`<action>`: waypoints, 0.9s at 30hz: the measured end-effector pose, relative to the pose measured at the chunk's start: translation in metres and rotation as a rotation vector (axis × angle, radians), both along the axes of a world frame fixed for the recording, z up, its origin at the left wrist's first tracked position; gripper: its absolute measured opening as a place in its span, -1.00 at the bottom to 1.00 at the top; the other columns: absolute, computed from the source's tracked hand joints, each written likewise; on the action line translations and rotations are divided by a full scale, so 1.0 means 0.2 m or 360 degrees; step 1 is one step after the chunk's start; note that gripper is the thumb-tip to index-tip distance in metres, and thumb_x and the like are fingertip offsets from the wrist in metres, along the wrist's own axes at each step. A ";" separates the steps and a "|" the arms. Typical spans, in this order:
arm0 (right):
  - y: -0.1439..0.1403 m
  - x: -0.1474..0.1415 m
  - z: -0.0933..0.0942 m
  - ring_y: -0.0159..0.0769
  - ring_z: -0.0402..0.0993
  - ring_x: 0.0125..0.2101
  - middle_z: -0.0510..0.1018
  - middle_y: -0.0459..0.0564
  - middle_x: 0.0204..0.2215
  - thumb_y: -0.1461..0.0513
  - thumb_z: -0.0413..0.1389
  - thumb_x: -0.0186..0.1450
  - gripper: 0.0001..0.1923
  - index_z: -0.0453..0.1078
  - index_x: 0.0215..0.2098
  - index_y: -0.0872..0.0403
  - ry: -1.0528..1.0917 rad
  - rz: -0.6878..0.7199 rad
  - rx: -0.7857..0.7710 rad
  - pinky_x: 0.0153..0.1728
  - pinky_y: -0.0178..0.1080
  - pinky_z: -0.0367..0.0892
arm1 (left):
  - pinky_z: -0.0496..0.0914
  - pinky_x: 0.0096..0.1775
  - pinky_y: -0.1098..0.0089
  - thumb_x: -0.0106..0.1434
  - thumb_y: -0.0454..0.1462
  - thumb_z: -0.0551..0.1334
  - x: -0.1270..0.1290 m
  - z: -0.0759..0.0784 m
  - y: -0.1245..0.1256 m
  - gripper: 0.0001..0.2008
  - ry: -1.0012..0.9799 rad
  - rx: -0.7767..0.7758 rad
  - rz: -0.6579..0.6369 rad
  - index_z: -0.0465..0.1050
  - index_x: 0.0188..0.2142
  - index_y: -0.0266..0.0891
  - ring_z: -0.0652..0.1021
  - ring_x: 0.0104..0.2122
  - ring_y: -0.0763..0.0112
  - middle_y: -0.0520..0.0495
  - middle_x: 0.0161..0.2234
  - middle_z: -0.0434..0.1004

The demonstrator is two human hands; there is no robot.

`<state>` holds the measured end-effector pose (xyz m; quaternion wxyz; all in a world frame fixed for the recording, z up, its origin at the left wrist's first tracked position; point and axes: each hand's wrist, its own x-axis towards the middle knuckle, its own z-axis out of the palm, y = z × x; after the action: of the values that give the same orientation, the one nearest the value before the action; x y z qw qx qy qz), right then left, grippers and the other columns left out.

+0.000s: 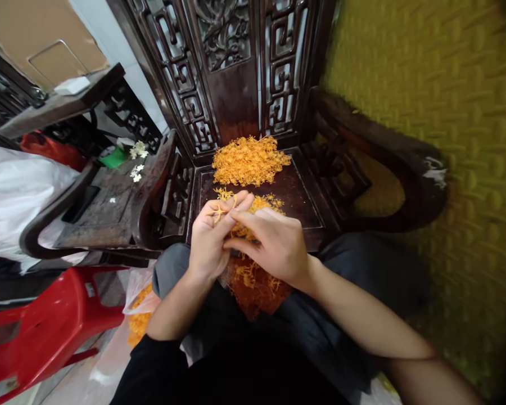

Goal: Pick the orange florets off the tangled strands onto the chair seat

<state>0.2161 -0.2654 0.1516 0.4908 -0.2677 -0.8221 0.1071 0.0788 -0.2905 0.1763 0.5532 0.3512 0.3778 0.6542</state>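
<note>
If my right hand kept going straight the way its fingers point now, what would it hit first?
The right hand points left toward the left hand, and their fingertips already seem to meet around a small orange sprig. So it would probably meet the sprig and left fingers first.

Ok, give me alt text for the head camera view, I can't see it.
Two hands, left hand and right hand, pinch a small orange strand above the person's lap. Ahead, a heap of orange strands lies on a dark carved wooden chair; a red plastic stool stands at left.
</note>
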 end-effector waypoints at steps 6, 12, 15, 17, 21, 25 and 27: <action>0.02 0.03 0.01 -0.18 0.52 -0.30 0.64 0.03 -0.30 0.23 0.16 0.44 -0.79 0.49 0.03 0.00 0.0004 -0.0122 0.0206 -0.24 -0.12 0.40 | 0.47 0.17 0.16 0.25 -0.27 0.42 -0.02 0.01 -0.02 -0.73 0.0108 -0.0021 -0.0052 0.31 -0.26 -0.16 0.61 0.12 0.21 -0.09 0.04 0.64; 0.02 0.09 0.06 -0.28 0.45 -0.38 0.55 -0.01 -0.39 0.22 0.12 0.46 -0.89 0.49 -0.18 0.04 0.0186 0.0023 -0.0180 -0.31 -0.18 0.37 | 0.56 -0.15 0.37 0.12 -0.31 0.52 -0.12 0.01 -0.04 -0.72 0.0539 -0.0055 -0.0297 0.42 -0.34 -0.23 0.68 -0.24 0.38 -0.02 -0.24 0.67; 0.02 0.08 0.06 -0.19 0.49 -0.30 0.59 0.05 -0.28 0.02 0.30 0.31 -0.63 0.46 -0.04 0.05 0.0172 0.0072 -0.0210 -0.28 -0.14 0.41 | 0.58 -0.12 0.34 0.13 -0.30 0.51 -0.10 0.01 -0.04 -0.72 0.0489 -0.0058 -0.0169 0.40 -0.34 -0.22 0.71 -0.22 0.34 -0.03 -0.23 0.69; 0.01 0.07 0.04 -0.11 0.50 -0.25 0.60 0.11 -0.20 -0.05 0.37 0.22 -0.42 0.43 0.07 0.07 0.0056 -0.0029 -0.0096 -0.27 -0.10 0.41 | 0.58 -0.18 0.38 0.13 -0.29 0.51 -0.08 0.02 -0.04 -0.70 0.0455 -0.0085 -0.0039 0.38 -0.35 -0.21 0.71 -0.25 0.37 -0.02 -0.25 0.70; 0.00 0.07 0.01 -0.20 0.44 -0.36 0.56 0.04 -0.36 0.14 0.25 0.37 -0.74 0.49 -0.01 0.06 -0.0013 -0.0225 0.0165 -0.36 -0.16 0.34 | 0.58 -0.28 0.43 0.14 -0.27 0.51 -0.06 0.01 -0.01 -0.68 0.0415 -0.0045 0.0074 0.34 -0.36 -0.22 0.69 -0.33 0.43 -0.05 -0.22 0.71; -0.02 0.09 0.02 -0.28 0.42 -0.41 0.53 -0.02 -0.41 0.25 0.18 0.42 -0.88 0.51 -0.08 0.04 0.0173 -0.0056 -0.0007 -0.39 -0.20 0.31 | 0.49 -0.46 0.52 0.15 -0.26 0.51 -0.09 0.00 -0.01 -0.69 0.0497 -0.0006 -0.0090 0.37 -0.36 -0.23 0.62 -0.45 0.49 -0.01 -0.31 0.67; -0.01 0.09 0.04 -0.31 0.41 -0.41 0.52 -0.04 -0.42 0.27 0.19 0.40 -0.95 0.50 -0.16 0.05 0.0334 0.0085 -0.0130 -0.40 -0.22 0.29 | 0.40 -0.54 0.56 0.14 -0.28 0.51 -0.11 0.00 -0.03 -0.70 0.0548 0.0021 -0.0161 0.38 -0.36 -0.23 0.59 -0.47 0.50 0.01 -0.36 0.64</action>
<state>0.2332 -0.2683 0.1591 0.5599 -0.2529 -0.7680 0.1810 0.0572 -0.2955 0.1757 0.5102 0.4802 0.4445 0.5581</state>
